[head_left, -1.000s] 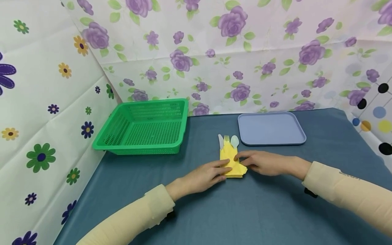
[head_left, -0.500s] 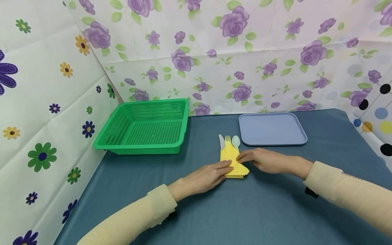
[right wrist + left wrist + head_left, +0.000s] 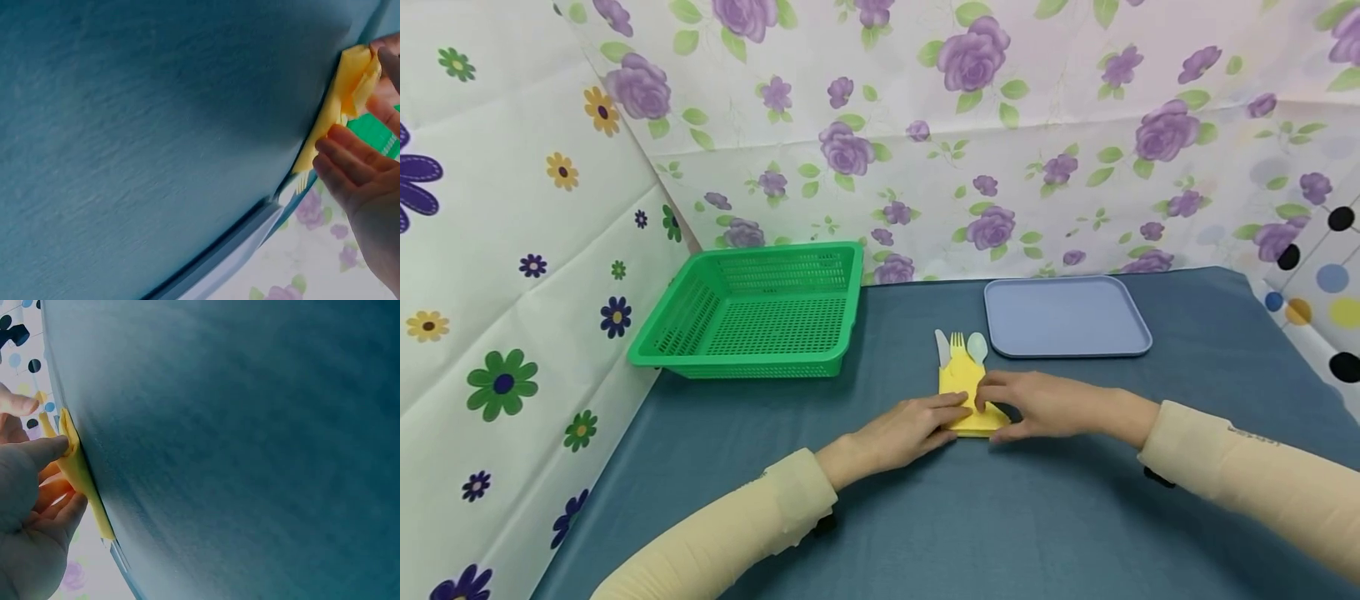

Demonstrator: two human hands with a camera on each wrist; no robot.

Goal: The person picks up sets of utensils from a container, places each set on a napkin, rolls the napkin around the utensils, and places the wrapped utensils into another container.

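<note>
Blue-covered table (image 3: 880, 533), yellow napkin (image 3: 961, 382) near its middle

The table meets, at its far edge, a white hanging (image 3: 895, 67) printed with purple roses. A green basket (image 3: 745, 360) with slotted sides stands at the back left. A pale blue tray (image 3: 1063, 317) lies flat at the back right, well apart from the basket. The right hand (image 3: 1041, 404) is at the napkin's right side, spread fairly wide: its bent fingers touch the napkin, and a gap parts them from the thumb, near the lower right corner. The left hand (image 3: 910, 429) lies over the left side, fingers loosely extended and resting on the yellow cloth. The folded napkin lies on the table, nearer than basket and tray. From its far end poke a whitish knife (image 3: 942, 347), a pale spoon (image 3: 977, 347) near the tray, and, between them, a yellow fork (image 3: 957, 342).
</note>
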